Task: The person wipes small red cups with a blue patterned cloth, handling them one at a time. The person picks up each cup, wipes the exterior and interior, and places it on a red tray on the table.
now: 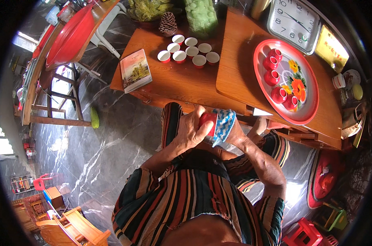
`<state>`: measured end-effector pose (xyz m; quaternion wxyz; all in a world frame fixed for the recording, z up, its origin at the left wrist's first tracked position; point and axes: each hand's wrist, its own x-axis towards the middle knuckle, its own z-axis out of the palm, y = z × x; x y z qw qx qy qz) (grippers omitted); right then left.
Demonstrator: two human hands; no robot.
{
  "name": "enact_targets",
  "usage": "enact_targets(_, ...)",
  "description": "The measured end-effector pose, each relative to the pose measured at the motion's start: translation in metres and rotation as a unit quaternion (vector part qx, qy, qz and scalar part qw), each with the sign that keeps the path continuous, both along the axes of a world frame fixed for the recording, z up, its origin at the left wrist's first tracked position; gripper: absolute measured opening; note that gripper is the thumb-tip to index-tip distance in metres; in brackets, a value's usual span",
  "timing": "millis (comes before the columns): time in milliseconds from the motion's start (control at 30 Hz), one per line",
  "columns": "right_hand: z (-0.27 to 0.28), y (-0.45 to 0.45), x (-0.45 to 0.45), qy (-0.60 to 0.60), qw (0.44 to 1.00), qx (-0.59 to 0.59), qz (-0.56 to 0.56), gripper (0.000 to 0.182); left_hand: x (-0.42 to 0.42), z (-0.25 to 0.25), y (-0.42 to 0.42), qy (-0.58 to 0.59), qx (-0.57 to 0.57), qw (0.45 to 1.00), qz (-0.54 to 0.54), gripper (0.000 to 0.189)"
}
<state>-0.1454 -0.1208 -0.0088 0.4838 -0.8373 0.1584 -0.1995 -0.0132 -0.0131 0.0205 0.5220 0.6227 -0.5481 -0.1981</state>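
A small red cup (208, 120) is gripped in my left hand (190, 129), its mouth turned to the right. My right hand (236, 132) holds a blue and white cloth (225, 124) against the cup's mouth; the cloth hides most of those fingers. Beyond my hands, several red cups with white insides (192, 51) stand mouth up in a group on the wooden table (167, 81). To the right, several round red cups (272, 77) stand on an enamel tray (312, 101) with a red rim and painted flowers.
A book (136, 71) lies near the table's left corner. Behind the cups are a pine cone (168, 24) and a green carving (201, 17). A square clock (294, 23) sits behind the tray. On the floor lies a long green gourd (94, 117); a red stool (303, 233) stands lower right.
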Motion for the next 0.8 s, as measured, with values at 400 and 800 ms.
enact_targets(400,0.033,0.002,-0.001,-0.059,0.906,-0.413,-0.077,0.028,0.006,-0.033,-0.007,0.449,0.214,0.859,-0.119,0.056)
enact_targets(800,0.026,0.000,-0.008,0.000,0.996,-0.059,-0.071,0.022,-0.009,-0.009,-0.009,-0.134,-0.071,0.988,0.039,0.036)
